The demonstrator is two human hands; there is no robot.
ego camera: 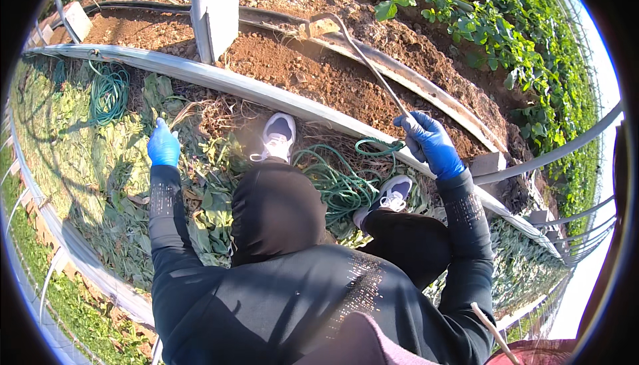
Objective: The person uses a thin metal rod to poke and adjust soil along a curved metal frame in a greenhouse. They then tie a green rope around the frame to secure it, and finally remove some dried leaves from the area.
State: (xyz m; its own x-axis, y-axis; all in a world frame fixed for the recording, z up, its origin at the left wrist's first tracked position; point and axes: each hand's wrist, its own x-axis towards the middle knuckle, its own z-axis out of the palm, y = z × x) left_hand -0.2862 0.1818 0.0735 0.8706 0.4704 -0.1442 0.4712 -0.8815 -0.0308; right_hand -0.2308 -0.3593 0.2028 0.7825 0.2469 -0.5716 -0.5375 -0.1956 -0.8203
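Observation:
My right hand [427, 140], in a blue glove, grips the handle of a hoe [374, 68] with a thin bent neck. The soil-coloured hoe blade [322, 28] rests at the edge of a black plastic strip [424, 83] across the brown soil. My left hand [163, 145], also blue-gloved, is low over wilted leaves [125, 180]. Beside its fingers lies a tuft of dry stems and roots [207, 115]; whether it touches them I cannot tell. Between my feet a tangle of green rope [344, 185] spreads over the leaves.
A long pale plastic-covered edge [224, 75] runs between me and the soil. Behind it a grey post [199, 20] stands against a white block [222, 20]. Another green rope coil [109, 94] lies at left. Leafy green plants [499, 30] grow at upper right; a curved pipe [554, 150] crosses the right.

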